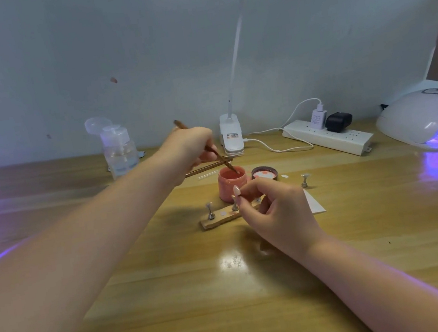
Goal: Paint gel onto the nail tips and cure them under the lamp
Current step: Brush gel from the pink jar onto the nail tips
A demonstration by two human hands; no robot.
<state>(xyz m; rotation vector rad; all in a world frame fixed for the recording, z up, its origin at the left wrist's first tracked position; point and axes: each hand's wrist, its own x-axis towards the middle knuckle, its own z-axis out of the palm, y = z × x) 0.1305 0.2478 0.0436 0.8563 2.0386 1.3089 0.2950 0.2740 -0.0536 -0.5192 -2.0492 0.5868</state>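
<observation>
My left hand grips a thin brown brush, whose tip dips into the open pink gel jar. My right hand pinches a small metal stand carrying a pale nail tip, held just in front of the jar. Below it lies a wooden holder strip with two more metal stands upright on it. Another stand with a nail tip is on the table to the right. The curing lamp glows violet at the far right.
The jar's lid lies right of the jar. A pump bottle, a clip desk lamp's base and a power strip line the back of the wooden table. A white paper piece lies by my right hand. Violet light shows at the far left.
</observation>
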